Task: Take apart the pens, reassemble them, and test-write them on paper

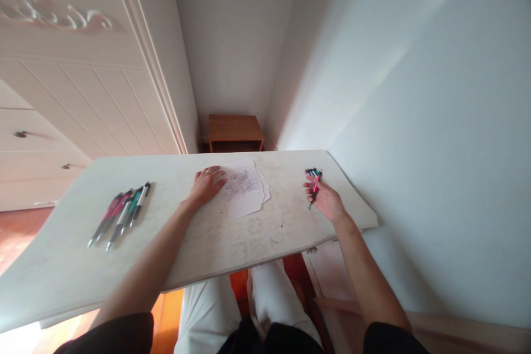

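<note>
My left hand (207,184) lies flat at the left edge of a sheet of paper (240,207), its fingertips touching the sheet. Dark scribbles cover the upper part of this page, and another torn-edged piece of paper (266,188) sticks out from under its right side. Over the right part of the table, my right hand (326,197) is turned partly palm up and closed around a pink pen (317,187) with dark ends. The pen slants, its tip pointing down toward me. Just beyond that hand, several pens (312,172) sit close together, partly hidden by it.
Several pink, white and green pens (120,213) lie side by side on the left of the white table (244,240). A wall (440,138) borders the right side. White cabinetry (103,94) stands behind on the left, and a brown wooden stand (235,128) beyond the far edge.
</note>
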`<state>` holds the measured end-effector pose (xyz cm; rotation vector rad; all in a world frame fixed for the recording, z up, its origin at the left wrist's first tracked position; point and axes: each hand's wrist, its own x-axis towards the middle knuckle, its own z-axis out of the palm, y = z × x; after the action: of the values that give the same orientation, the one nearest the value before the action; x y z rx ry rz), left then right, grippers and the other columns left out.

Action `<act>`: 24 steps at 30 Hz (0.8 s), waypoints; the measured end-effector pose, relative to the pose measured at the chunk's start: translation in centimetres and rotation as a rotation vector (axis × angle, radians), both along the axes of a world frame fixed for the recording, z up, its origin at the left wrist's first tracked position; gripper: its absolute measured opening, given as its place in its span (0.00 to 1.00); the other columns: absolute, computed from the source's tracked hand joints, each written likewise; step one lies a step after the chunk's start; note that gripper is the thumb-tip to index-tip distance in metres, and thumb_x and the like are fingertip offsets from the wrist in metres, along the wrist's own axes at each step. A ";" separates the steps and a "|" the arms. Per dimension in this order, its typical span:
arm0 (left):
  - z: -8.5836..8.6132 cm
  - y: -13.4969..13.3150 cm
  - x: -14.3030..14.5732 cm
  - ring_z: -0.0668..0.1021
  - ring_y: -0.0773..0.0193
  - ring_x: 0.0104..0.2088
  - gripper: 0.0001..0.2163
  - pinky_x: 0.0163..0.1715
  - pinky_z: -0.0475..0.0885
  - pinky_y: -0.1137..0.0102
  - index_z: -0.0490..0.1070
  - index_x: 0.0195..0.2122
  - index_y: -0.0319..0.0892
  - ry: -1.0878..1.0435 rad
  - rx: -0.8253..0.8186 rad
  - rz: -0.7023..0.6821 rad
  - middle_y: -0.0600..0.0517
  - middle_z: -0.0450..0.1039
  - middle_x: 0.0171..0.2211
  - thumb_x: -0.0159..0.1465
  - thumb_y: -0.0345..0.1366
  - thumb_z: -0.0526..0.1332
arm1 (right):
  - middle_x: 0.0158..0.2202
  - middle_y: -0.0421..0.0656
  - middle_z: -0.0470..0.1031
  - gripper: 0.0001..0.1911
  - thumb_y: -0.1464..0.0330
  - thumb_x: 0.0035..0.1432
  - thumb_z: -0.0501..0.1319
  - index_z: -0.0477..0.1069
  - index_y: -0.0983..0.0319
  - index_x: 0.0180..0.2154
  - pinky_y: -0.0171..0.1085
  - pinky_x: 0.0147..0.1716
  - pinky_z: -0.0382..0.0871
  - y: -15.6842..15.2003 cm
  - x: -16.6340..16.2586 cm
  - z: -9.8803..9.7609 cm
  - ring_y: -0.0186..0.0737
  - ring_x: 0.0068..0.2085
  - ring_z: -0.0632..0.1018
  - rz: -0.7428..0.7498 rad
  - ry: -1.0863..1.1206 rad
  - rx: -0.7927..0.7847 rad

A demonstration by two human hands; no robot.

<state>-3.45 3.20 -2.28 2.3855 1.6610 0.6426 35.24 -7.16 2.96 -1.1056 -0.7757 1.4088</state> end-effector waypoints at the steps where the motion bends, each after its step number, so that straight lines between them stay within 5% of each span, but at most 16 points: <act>1: 0.0 0.0 0.0 0.68 0.50 0.57 0.17 0.55 0.61 0.55 0.73 0.50 0.46 0.003 -0.001 0.001 0.46 0.68 0.57 0.65 0.46 0.53 | 0.34 0.43 0.76 0.19 0.61 0.49 0.66 0.71 0.59 0.44 0.33 0.23 0.65 0.0 1.0 -0.1 0.35 0.30 0.74 -0.027 -0.052 -0.003; 7: 0.2 -0.1 0.0 0.68 0.50 0.57 0.18 0.54 0.61 0.54 0.73 0.50 0.45 0.025 -0.004 0.000 0.45 0.68 0.57 0.65 0.45 0.52 | 0.23 0.34 0.71 0.31 0.62 0.43 0.69 0.69 0.62 0.50 0.32 0.23 0.67 0.5 7.0 -0.9 0.32 0.22 0.72 -0.275 -0.531 0.086; 11: 0.0 0.1 -0.1 0.68 0.50 0.57 0.19 0.54 0.61 0.54 0.73 0.51 0.45 0.035 -0.004 -0.009 0.45 0.67 0.58 0.66 0.46 0.51 | 0.29 0.43 0.78 0.36 0.59 0.41 0.70 0.66 0.65 0.52 0.38 0.30 0.73 1.4 10.2 -1.3 0.40 0.27 0.79 -0.352 -0.799 0.041; 17: 0.2 0.0 -0.1 0.68 0.50 0.58 0.19 0.55 0.61 0.54 0.73 0.50 0.45 0.029 -0.012 0.003 0.45 0.67 0.58 0.65 0.46 0.52 | 0.29 0.43 0.80 0.13 0.59 0.48 0.63 0.75 0.61 0.33 0.37 0.38 0.70 3.6 11.7 -1.6 0.42 0.32 0.80 -0.332 -1.252 -0.093; 24: 0.2 0.0 0.0 0.68 0.50 0.57 0.18 0.56 0.60 0.54 0.73 0.50 0.48 0.007 -0.016 0.004 0.46 0.68 0.57 0.65 0.46 0.52 | 0.37 0.45 0.81 0.12 0.61 0.51 0.60 0.80 0.58 0.33 0.36 0.33 0.66 5.8 11.0 -1.7 0.46 0.39 0.79 -0.299 -1.510 -0.218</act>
<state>-3.48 3.15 -2.06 2.3767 1.6685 0.6195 46.19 -1.33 1.29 -2.3390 -1.3743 0.1760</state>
